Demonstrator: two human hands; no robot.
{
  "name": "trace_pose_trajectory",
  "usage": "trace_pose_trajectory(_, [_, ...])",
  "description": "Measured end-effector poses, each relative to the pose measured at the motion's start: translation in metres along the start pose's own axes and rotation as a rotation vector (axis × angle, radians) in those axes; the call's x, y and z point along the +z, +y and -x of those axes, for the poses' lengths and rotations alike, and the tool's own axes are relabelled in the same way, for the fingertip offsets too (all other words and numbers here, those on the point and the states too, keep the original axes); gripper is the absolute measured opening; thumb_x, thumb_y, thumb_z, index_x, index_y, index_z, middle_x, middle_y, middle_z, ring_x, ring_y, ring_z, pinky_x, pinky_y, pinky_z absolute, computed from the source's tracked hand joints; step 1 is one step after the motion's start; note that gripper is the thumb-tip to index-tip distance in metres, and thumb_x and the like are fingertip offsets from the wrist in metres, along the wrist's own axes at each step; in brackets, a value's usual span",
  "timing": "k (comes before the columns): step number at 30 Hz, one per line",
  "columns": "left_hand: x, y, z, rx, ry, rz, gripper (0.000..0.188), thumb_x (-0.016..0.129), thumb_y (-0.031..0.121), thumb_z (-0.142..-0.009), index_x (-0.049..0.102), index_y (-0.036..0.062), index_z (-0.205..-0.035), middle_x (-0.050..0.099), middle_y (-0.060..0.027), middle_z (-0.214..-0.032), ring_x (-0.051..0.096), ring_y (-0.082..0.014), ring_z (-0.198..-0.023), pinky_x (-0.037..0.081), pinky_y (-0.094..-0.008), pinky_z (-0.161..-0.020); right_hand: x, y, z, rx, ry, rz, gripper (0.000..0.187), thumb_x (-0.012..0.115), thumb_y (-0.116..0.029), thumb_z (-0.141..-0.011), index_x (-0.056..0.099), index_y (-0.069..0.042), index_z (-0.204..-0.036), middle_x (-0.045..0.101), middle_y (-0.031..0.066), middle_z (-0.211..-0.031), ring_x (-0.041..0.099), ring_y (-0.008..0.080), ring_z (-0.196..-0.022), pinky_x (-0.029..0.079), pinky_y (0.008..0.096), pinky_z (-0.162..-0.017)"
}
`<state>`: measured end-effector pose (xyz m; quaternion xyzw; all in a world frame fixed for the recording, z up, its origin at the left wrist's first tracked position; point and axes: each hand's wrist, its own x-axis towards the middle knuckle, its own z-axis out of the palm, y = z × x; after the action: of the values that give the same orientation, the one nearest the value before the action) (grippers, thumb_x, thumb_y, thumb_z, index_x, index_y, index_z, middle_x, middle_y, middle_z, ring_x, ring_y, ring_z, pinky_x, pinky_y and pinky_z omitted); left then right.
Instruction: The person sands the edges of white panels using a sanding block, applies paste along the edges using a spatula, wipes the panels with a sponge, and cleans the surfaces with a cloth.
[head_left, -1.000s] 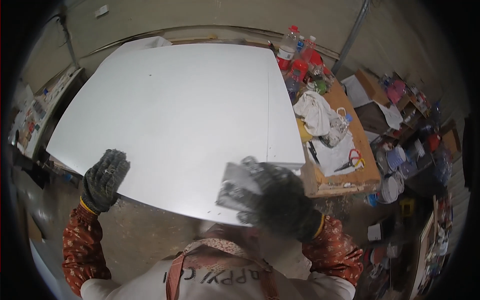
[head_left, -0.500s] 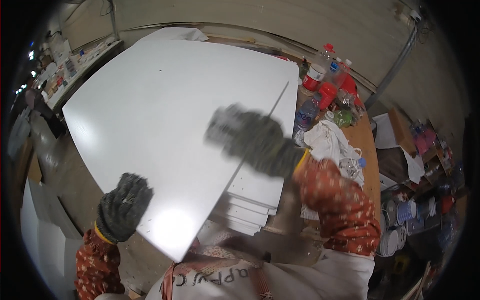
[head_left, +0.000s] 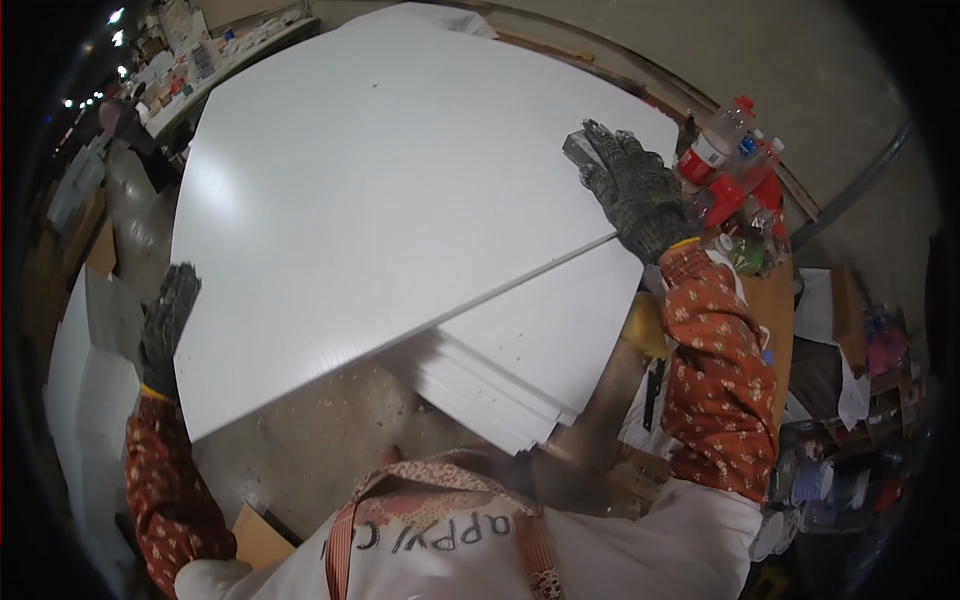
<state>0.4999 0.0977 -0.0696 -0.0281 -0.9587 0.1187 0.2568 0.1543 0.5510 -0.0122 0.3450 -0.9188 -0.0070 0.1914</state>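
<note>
A large white panel (head_left: 400,220) lies at an angle over a stack of white panels (head_left: 530,360). My left hand (head_left: 170,325), in a dark knitted glove, is at the big panel's left edge, its fingers together over the rim; the thumb is hidden. Near the panel's right side, my right hand (head_left: 640,195), gloved the same way, is closed around a small grey block (head_left: 580,148). The block rests on or just above the white surface. A few small dark specks dot the lower stack.
Plastic bottles (head_left: 715,145), some with red labels or caps, crowd the wooden table (head_left: 770,300) on the right. White tubs (head_left: 785,525) stand low at the right. A cluttered bench (head_left: 230,60) runs along the far left, and pale sheets (head_left: 95,400) lean at the left.
The large panel has turned clockwise, its near corner swinging left. My right hand has moved right and away with the block. My left hand has moved left and forward along with the panel's edge.
</note>
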Motion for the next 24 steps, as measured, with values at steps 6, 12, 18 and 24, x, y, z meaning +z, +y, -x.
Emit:
trace_pose_trajectory(6, [0.014,-0.045,-0.008,0.085,0.031,0.058,0.04,0.046,0.008,-0.091,0.046,-0.0021,-0.129,0.048,-0.0148,-0.133,0.045,-0.031,-0.124,0.035,-0.0394,-0.105,0.002,-0.045,0.037,-0.138,0.158,0.144,0.05,0.045,-0.033,-0.092,0.035,-0.019,-0.139,0.042,0.0096,-0.138,0.041,0.032,-0.124,0.036,0.0438,-0.099])
trace_pose_trajectory(12, [0.04,-0.089,0.01,0.003,0.092,0.245,0.04,0.046,0.009,-0.091,0.045,-0.0022,-0.129,0.048,-0.0146,-0.133,0.045,-0.0304,-0.124,0.035,-0.0391,-0.104,0.008,-0.152,0.068,-0.244,0.265,-0.093,0.037,0.053,-0.022,-0.088,0.048,-0.017,-0.124,0.046,0.0088,-0.122,0.049,0.0245,-0.109,0.046,0.0397,-0.08])
trace_pose_trajectory(18, [0.061,-0.134,0.029,-0.087,0.127,0.477,0.04,0.046,0.009,-0.092,0.045,-0.0022,-0.13,0.047,-0.0144,-0.133,0.045,-0.0297,-0.123,0.036,-0.0387,-0.104,-0.01,-0.289,0.085,-0.28,0.477,-0.149,0.043,0.059,-0.03,-0.084,0.048,-0.034,-0.126,0.051,0.0187,-0.119,0.057,0.0273,-0.091,0.053,0.0408,-0.071])
trace_pose_trajectory(24, [0.069,-0.159,0.056,-0.165,0.131,0.621,0.04,0.046,0.009,-0.092,0.044,-0.0023,-0.13,0.047,-0.0143,-0.134,0.045,-0.0291,-0.123,0.036,-0.0383,-0.104,0.004,-0.147,0.127,0.305,0.112,-0.507,0.054,0.053,-0.032,-0.087,0.039,-0.017,-0.137,0.027,0.0119,-0.146,0.032,0.0272,-0.132,0.036,0.0428,-0.102])
